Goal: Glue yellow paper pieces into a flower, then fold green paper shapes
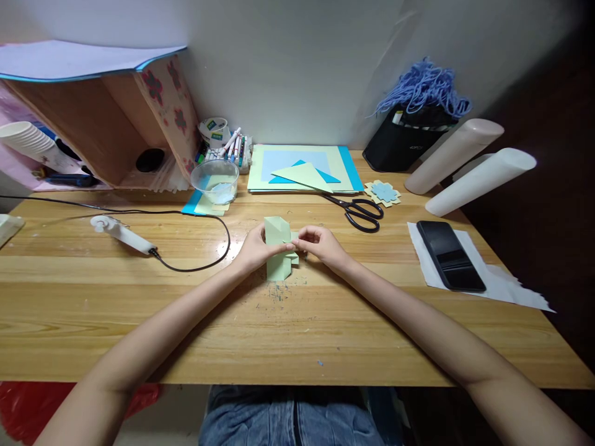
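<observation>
A pale green piece of folded, cut paper [277, 267] is held just over the middle of the table. My left hand [256, 249] grips it from the left, thumb lying across its front and fingers behind. At its right edge, where small cut tabs stick out, my right hand [320, 244] is closed with thumb and forefinger pinching the paper. Black-handled scissors [363, 214] lie behind my right hand, partly beside a stack of coloured paper [302, 167]. A paper flower [383, 192] in yellow and blue rests to the right of that stack.
Left stand a glue gun [124, 235] with a looping black cord, a clear plastic bowl [215, 179], markers [237, 148] and a cardboard box [171, 105]. Right are a phone [450, 255] on torn white paper, two white tubes [481, 181] and a black holder [404, 145] with blue yarn.
</observation>
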Tool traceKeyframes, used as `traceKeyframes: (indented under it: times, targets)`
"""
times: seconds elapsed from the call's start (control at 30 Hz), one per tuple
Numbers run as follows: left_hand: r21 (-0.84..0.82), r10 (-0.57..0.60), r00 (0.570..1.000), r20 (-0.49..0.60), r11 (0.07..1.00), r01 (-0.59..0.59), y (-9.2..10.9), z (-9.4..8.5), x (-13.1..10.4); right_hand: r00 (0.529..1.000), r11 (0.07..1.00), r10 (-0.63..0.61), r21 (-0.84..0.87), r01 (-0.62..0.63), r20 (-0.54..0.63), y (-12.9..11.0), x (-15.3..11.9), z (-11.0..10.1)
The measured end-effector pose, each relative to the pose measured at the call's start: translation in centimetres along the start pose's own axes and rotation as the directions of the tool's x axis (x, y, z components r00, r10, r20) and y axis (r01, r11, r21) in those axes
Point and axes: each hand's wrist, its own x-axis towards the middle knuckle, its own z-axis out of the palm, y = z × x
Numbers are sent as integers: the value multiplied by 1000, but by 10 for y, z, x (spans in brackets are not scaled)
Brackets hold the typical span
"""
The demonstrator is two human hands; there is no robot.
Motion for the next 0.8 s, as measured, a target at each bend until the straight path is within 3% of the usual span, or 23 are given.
traceKeyframes:
  times: [0.17, 0.6, 0.8]
  targets:
    - [-12, -17, 999, -27, 1000, 16, -2, 1, 0, 1000, 1000, 4, -12, -4, 19, -2, 0, 1]
    - [-106, -2, 998, 68, 994, 9, -8, -3, 4, 999, 998, -16, -60, 19, 46, 1, 1, -3]
    - [-77, 9, 999, 45, 997, -5, -7, -3, 4, 995, 998, -37, -46, 41, 87, 2, 1, -3]
